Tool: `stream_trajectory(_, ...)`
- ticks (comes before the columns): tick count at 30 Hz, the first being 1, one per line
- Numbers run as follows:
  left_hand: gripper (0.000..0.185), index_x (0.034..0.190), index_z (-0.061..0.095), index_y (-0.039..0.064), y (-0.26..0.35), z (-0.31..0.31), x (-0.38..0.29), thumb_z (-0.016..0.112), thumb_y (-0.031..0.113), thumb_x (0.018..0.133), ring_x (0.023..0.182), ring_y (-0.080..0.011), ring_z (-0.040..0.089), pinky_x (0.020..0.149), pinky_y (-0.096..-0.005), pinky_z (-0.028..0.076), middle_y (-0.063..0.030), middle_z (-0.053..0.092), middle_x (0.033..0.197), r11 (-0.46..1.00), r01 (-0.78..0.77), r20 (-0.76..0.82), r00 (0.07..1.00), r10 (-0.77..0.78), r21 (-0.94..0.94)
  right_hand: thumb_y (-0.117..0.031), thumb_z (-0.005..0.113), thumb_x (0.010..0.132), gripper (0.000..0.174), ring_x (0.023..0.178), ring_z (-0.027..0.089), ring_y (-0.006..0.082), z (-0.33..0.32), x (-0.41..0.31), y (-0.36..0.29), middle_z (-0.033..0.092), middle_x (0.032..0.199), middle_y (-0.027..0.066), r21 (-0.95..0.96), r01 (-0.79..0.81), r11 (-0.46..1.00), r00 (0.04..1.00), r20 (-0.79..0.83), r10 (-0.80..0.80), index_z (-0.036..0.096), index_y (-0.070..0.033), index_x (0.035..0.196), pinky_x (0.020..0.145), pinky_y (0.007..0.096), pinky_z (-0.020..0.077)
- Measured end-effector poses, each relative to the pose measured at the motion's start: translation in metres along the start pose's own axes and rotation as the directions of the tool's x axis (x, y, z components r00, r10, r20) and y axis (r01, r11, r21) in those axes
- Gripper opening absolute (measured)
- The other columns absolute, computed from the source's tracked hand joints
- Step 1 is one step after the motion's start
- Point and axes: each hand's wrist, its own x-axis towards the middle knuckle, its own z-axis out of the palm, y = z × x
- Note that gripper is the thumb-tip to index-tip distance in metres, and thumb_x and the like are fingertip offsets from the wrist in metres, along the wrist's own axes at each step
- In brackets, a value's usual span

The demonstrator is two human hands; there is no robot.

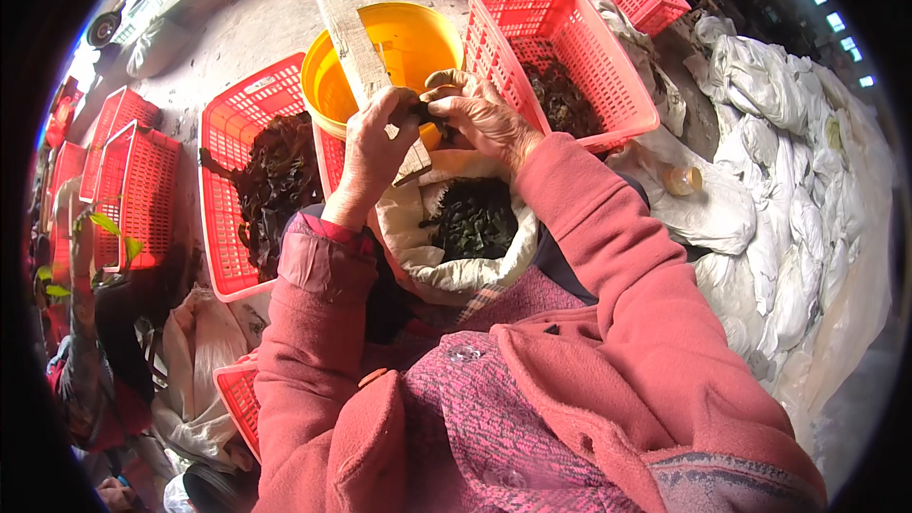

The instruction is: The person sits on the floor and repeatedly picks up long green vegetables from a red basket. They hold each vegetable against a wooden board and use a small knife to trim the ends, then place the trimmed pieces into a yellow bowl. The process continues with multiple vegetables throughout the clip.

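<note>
My left hand (pixel 377 146) is at the lower part of a wooden board (pixel 350 35) that lies across a yellow bucket (pixel 388 57); its fingers are closed on a small dark piece, perhaps seaweed. The fingertips of my right hand (pixel 477 110) pinch the same dark piece from the right, so the hands nearly meet. Below them a white woven sack (pixel 456 274) with a rolled rim holds small dark green pieces (pixel 476 221). Dark brown seaweed (pixel 278 185) lies in the red plastic crate (pixel 221 228) at the left.
Another red crate (pixel 627 114) with dark seaweed (pixel 563 100) stands at the right. White sacks (pixel 769 85) are heaped farther right, with a small jar (pixel 682 180) among them. More red crates (pixel 146 192) and a person (pixel 92 377) are at the far left.
</note>
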Motion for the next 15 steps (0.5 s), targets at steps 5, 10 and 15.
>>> stream_trajectory(5, 0.022, 0.099, 0.062, 0.001, -0.004, -0.002, -0.001, 0.07, 0.002, 0.079, 0.078, -0.0165, 0.069, 0.072, -0.0291, 0.053, -0.0095, 0.07, 0.087, 0.975, 0.193, -0.033, 0.98, -0.197, -0.109, 0.002, 0.072, 0.082, 0.035, 0.094, 0.064, 0.0137, 0.008, -0.005, -0.011, 0.068, 0.102, 0.0078, -0.424, 0.079, 0.902, 0.996, -0.011, -0.093, 0.058, -0.003, 0.114, 0.085, 0.0282, 0.0534)
stream_trajectory(10, 0.021, 0.097, 0.062, 0.0, -0.006, 0.0, -0.002, 0.071, 0.003, 0.078, 0.077, -0.0119, 0.066, 0.071, -0.0274, 0.052, -0.0088, 0.068, 0.083, 0.969, 0.241, 0.034, 0.97, -0.239, -0.06, 0.001, 0.073, 0.081, 0.035, 0.092, 0.064, 0.0134, 0.01, -0.003, -0.011, 0.068, 0.099, 0.0073, -0.715, 0.133, 0.686, 0.983, 0.007, -0.183, 0.058, -0.003, 0.112, 0.084, 0.0276, 0.053)
stream_trajectory(15, 0.018, 0.097, 0.063, -0.001, -0.005, 0.0, 0.002, 0.069, 0.0, 0.08, 0.079, -0.008, 0.063, 0.073, -0.0241, 0.051, -0.0032, 0.067, 0.085, 0.895, 0.351, 0.148, 0.935, -0.321, -0.275, 0.004, 0.069, 0.081, 0.034, 0.091, 0.064, 0.014, 0.008, -0.005, -0.01, 0.067, 0.099, 0.0077, -0.617, 0.075, 0.783, 0.994, -0.014, -0.106, 0.055, -0.003, 0.112, 0.083, 0.0278, 0.0534)
